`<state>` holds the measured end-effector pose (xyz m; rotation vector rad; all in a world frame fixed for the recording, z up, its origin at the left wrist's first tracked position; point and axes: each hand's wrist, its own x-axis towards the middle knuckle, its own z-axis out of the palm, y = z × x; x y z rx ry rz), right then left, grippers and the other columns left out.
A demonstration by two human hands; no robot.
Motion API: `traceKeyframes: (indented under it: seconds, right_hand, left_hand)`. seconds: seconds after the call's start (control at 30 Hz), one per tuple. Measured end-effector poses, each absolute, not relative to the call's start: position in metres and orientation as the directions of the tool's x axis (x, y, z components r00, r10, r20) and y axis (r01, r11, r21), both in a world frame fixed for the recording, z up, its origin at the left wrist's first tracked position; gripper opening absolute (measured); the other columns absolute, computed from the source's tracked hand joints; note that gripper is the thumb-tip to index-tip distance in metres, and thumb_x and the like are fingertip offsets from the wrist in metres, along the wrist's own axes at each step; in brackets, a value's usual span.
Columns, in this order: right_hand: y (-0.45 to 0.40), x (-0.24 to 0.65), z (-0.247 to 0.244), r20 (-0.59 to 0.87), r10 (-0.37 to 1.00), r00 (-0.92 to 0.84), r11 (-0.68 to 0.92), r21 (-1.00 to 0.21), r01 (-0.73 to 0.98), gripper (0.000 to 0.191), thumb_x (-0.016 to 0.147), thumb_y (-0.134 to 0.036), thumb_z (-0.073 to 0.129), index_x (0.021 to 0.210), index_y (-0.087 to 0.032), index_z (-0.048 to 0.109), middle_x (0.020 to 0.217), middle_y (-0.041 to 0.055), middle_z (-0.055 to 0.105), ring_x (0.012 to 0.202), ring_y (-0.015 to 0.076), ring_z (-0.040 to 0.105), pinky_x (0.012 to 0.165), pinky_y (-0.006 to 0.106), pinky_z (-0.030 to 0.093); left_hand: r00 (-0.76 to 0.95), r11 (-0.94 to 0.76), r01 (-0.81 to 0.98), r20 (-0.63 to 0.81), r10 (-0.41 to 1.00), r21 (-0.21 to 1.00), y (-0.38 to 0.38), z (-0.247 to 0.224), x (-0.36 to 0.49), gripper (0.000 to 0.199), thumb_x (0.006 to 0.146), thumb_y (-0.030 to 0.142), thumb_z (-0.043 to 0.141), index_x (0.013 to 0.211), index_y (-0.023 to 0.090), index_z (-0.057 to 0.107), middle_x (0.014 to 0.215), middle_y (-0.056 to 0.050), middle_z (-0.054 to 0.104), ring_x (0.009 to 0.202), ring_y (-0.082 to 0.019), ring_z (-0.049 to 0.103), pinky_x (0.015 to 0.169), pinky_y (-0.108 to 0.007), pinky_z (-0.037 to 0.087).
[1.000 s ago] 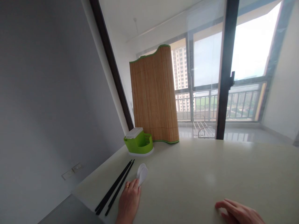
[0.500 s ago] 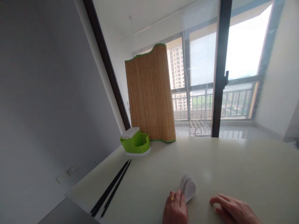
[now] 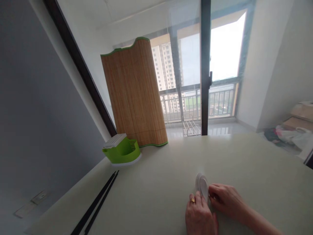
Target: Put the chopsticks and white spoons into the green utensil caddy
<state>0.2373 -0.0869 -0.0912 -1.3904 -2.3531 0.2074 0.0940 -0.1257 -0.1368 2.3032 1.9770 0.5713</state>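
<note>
White spoons [image 3: 202,184] stand just ahead of left hand [image 3: 200,218], long axis pointing away; right hand [image 3: 225,199] pinches their right edge, left fingers touching.

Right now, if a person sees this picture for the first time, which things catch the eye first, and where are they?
The tall bamboo screen with a green edge stands upright at the far left of the table, with a green caddy just in front of it. Near the front edge, the left hand and right hand meet at small white spoons. Black chopsticks lie at the table's left edge.
</note>
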Motion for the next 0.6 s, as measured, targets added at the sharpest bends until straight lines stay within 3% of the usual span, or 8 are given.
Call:
traceKeyframes:
  seconds: [0.3,0.6]
  right_hand:
    - [-0.082,0.251,-0.083,0.302,0.932,-0.201,0.287,-0.275,0.918,0.017,0.084,-0.023,0.046,0.067,-0.023,0.047,0.060,-0.0038,0.056,0.054,0.0138,0.052,0.053,0.024,0.026]
    - [-0.079,0.256,-0.089,0.296,0.951,-0.094,0.177,-0.269,0.947,0.018,0.087,-0.029,0.046,0.069,-0.024,0.049,0.060,-0.0049,0.058,0.054,0.0145,0.055,0.052,0.025,0.026]
  left_hand:
    - [0.220,-0.242,0.924,0.104,0.970,0.295,-0.136,-0.106,0.095,0.064,0.077,0.059,0.056,0.126,0.018,0.060,0.131,-0.012,0.058,0.118,-0.033,0.051,0.096,-0.045,0.048]
    - [0.209,-0.280,0.887,0.220,0.953,0.367,-0.143,-0.101,0.087,0.048,0.072,0.055,0.066,0.110,0.026,0.066,0.122,-0.006,0.065,0.105,-0.029,0.059,0.083,-0.040,0.055]
